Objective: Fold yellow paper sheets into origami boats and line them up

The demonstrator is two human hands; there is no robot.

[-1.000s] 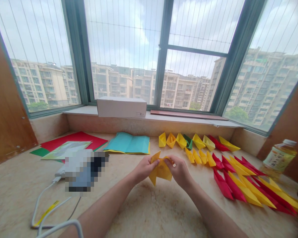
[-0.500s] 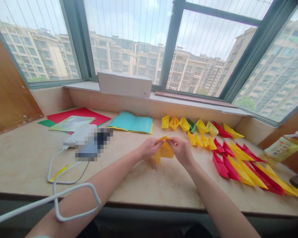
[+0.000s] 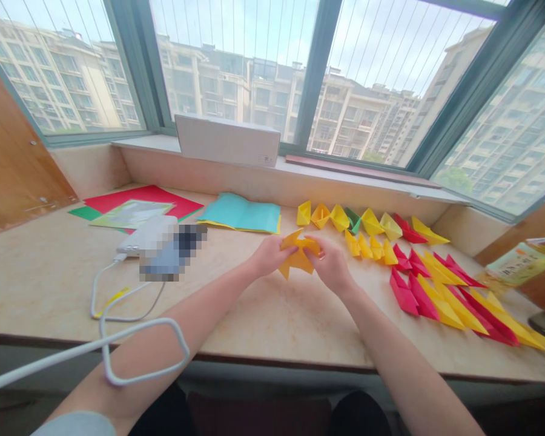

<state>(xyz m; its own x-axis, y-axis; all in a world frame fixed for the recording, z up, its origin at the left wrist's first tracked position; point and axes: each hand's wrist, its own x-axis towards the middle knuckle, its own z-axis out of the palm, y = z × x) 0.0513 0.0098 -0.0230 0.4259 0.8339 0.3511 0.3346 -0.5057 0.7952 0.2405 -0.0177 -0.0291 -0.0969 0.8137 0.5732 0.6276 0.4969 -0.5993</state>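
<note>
A piece of folded yellow paper (image 3: 298, 259) is held up over the middle of the table, between my two hands. My left hand (image 3: 272, 254) pinches its left side, thumb on the near face. On the other side my right hand (image 3: 330, 261) grips the right edge between thumb and fingers. Pointed flaps hang below the grip, and the top edges spread apart a little. Just right of my hands stand small yellow folded paper pieces (image 3: 371, 247) in a short row.
Folded red paper boats (image 3: 402, 293) and yellow ones fill the right side, near a bottle (image 3: 522, 261). Turquoise paper sheets (image 3: 240, 213) lie behind my hands. At left are red paper (image 3: 145, 197), a white power bank (image 3: 148, 235) and a white cable (image 3: 140, 327) crossing above my left forearm.
The yellow paper's flaps have been spread further apart and it is turned slightly between my hands. My view has tilted down a little.
</note>
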